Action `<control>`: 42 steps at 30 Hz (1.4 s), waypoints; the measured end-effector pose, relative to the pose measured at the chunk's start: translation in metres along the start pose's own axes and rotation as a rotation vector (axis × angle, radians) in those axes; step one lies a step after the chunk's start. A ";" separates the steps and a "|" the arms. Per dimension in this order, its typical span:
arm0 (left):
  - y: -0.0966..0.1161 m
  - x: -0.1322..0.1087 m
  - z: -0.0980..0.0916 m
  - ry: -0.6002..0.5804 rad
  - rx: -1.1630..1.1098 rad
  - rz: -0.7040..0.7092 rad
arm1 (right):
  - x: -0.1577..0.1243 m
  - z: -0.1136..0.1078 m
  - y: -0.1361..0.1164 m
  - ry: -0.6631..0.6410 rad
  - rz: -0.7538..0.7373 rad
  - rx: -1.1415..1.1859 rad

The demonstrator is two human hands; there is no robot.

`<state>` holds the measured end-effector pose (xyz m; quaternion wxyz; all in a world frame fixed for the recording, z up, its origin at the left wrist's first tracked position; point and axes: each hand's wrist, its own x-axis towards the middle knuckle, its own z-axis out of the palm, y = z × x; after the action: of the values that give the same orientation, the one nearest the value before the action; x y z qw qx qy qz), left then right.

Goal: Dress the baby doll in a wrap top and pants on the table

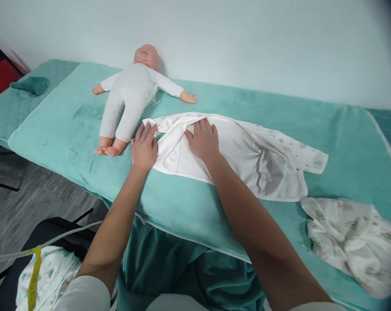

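We rest left hand [144,147] and right hand [203,139] open on the garment [237,149], mostly spread but folded towards ten o'clock.

Between the left arm [114,235] and right arm [247,220], bare sheet [169,194] gives a way from the bed's front edge to the shirt [237,147]. The doll [127,93] blocks the back left, leaving a narrow gap between its feet and the left hand [144,149]. A wider lane runs behind the shirt, along the wall [263,47]. At front right, crumpled cloth [354,242] stands in the way.
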<state>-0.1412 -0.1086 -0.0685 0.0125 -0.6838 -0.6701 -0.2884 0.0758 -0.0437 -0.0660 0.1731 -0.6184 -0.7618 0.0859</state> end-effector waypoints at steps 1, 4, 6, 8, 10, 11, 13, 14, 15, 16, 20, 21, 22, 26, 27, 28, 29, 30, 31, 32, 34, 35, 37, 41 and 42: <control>-0.001 0.000 0.000 0.007 -0.002 0.008 | 0.000 -0.001 0.002 -0.012 0.000 -0.006; -0.006 -0.002 0.002 0.104 -0.039 0.007 | -0.003 -0.006 0.013 -0.067 0.025 -0.049; -0.008 -0.004 0.003 0.170 -0.066 -0.028 | -0.008 -0.009 0.023 -0.070 0.035 -0.066; -0.008 -0.006 0.003 0.149 -0.073 -0.061 | -0.014 -0.013 0.036 -0.042 0.038 -0.065; -0.007 -0.006 0.002 0.070 -0.071 -0.069 | -0.021 -0.017 0.050 -0.022 0.057 -0.066; -0.005 -0.006 0.001 0.033 -0.074 -0.064 | -0.024 -0.020 0.057 -0.020 0.077 -0.072; -0.003 -0.005 0.000 -0.017 -0.088 -0.036 | -0.031 -0.026 0.069 -0.019 0.125 -0.098; -0.002 -0.004 -0.001 -0.040 -0.095 -0.016 | -0.033 -0.028 0.073 -0.017 0.146 -0.114; -0.001 -0.003 -0.002 -0.065 -0.096 0.000 | -0.036 -0.031 0.077 -0.013 0.164 -0.130; 0.000 -0.003 -0.002 -0.090 -0.091 0.008 | -0.038 -0.033 0.080 -0.009 0.178 -0.144; 0.002 0.001 -0.002 -0.148 -0.039 -0.012 | -0.042 -0.034 0.085 0.011 0.207 -0.168; 0.002 0.001 -0.001 -0.151 -0.028 -0.011 | -0.042 -0.033 0.086 0.017 0.208 -0.166; 0.002 0.002 -0.001 -0.151 -0.018 -0.006 | -0.042 -0.032 0.086 0.022 0.206 -0.162; 0.003 0.006 0.002 -0.142 -0.003 0.013 | -0.041 -0.029 0.088 0.046 0.195 -0.152; 0.003 0.007 0.003 -0.140 -0.007 0.014 | -0.041 -0.029 0.089 0.046 0.197 -0.153; 0.004 0.008 0.004 -0.135 -0.013 0.013 | -0.040 -0.030 0.089 0.042 0.203 -0.154; 0.004 0.010 0.005 -0.129 -0.022 0.010 | -0.040 -0.030 0.088 0.035 0.209 -0.155; 0.005 0.011 0.006 -0.121 -0.031 0.005 | -0.040 -0.030 0.088 0.027 0.215 -0.156; 0.005 0.012 0.006 -0.112 -0.040 -0.004 | -0.040 -0.031 0.088 0.020 0.217 -0.157; 0.005 0.013 0.007 -0.102 -0.048 -0.018 | -0.040 -0.031 0.088 0.016 0.218 -0.159; 0.006 0.014 0.008 -0.081 -0.067 -0.049 | -0.041 -0.031 0.088 0.017 0.213 -0.173; 0.005 0.014 0.008 -0.072 -0.078 -0.061 | -0.041 -0.030 0.089 0.019 0.210 -0.186; 0.005 0.014 0.008 -0.054 -0.106 -0.074 | -0.041 -0.029 0.089 0.023 0.207 -0.211; 0.002 0.013 0.010 -0.016 -0.163 -0.098 | -0.041 -0.029 0.090 0.038 0.203 -0.184; 0.001 0.013 0.011 -0.007 -0.179 -0.114 | -0.041 -0.029 0.089 0.038 0.205 -0.171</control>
<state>-0.1369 -0.0927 -0.0715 -0.0673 -0.6439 -0.6795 -0.3450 0.1754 -0.0663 -0.0763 0.1245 -0.7069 -0.6958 0.0262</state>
